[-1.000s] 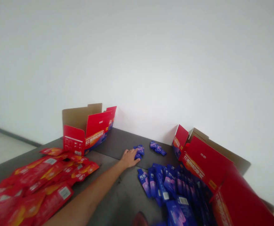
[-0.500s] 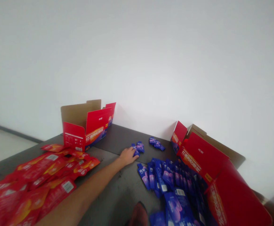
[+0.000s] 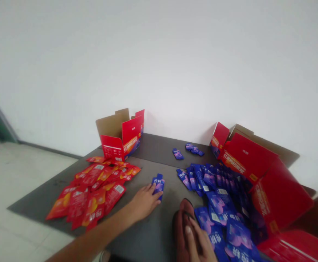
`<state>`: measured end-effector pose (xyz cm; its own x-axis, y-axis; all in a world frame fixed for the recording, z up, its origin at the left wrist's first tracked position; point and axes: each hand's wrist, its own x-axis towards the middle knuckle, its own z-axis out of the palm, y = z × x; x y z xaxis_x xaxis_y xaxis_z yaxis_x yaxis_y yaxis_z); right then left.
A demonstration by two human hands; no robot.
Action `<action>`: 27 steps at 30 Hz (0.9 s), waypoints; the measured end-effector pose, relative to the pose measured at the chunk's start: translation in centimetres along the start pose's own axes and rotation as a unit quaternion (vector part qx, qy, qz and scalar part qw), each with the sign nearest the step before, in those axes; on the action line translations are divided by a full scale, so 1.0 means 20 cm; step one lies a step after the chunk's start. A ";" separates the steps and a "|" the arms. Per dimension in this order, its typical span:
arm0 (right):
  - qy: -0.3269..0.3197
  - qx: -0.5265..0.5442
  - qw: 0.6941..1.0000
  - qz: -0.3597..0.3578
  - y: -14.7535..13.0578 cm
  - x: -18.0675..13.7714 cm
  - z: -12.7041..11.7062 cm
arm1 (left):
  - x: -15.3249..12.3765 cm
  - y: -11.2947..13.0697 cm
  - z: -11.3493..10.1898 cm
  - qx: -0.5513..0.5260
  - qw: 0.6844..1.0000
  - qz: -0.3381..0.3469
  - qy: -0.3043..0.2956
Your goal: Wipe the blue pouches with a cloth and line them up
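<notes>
My left hand (image 3: pixel 144 201) reaches in from the lower left, its fingers and thumb over a blue pouch (image 3: pixel 158 183) with white lettering, on the dark table. The pouch's upper end shows beyond the fingertips. At the bottom centre my right hand (image 3: pixel 199 240) has its fingers closed on a reddish-brown object (image 3: pixel 179 233) with a rounded, dark-edged end; I cannot make out its kind. Right of that hand lies a heap of blue pouches (image 3: pixel 221 203). One more blue pouch (image 3: pixel 178 154) lies farther back, near a small cluster of blue pouches (image 3: pixel 194 149).
Red pouches (image 3: pixel 93 189) are piled on the left of the table (image 3: pixel 148 229). An open red carton (image 3: pixel 112 145) stands behind them. Another open red carton (image 3: pixel 246 156) leans at the right, with more red flaps (image 3: pixel 281 200) in front. A white wall (image 3: pixel 170 72) closes off the back.
My left hand has drawn a blue pouch nearer, away from the one beside it. My right hand has come into view with the reddish-brown object. The view has shifted left and back.
</notes>
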<state>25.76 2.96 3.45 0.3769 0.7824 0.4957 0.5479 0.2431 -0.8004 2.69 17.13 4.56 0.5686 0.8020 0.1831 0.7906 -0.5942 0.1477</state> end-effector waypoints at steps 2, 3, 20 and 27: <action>-0.016 0.009 1.000 0.015 0.02 -0.01 0.00 | -0.25 0.07 0.03 -0.006 0.998 -0.021 0.062; -0.024 0.017 0.999 0.024 0.02 -0.01 -0.01 | -0.36 0.11 0.04 -0.004 0.996 -0.028 0.088; -0.064 -0.001 0.997 0.051 -0.10 -0.01 -0.01 | -0.97 0.29 0.11 -0.015 0.982 -0.045 0.185; -0.143 -0.008 0.988 -0.051 -0.31 0.07 0.08 | -0.99 0.25 0.12 -0.033 0.979 -0.025 0.202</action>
<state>21.57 3.44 8.59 0.0934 0.8850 0.4561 0.5849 0.3219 -0.7445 -4.13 -1.61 -0.67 0.3838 0.7484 0.5410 0.7912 -0.5686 0.2252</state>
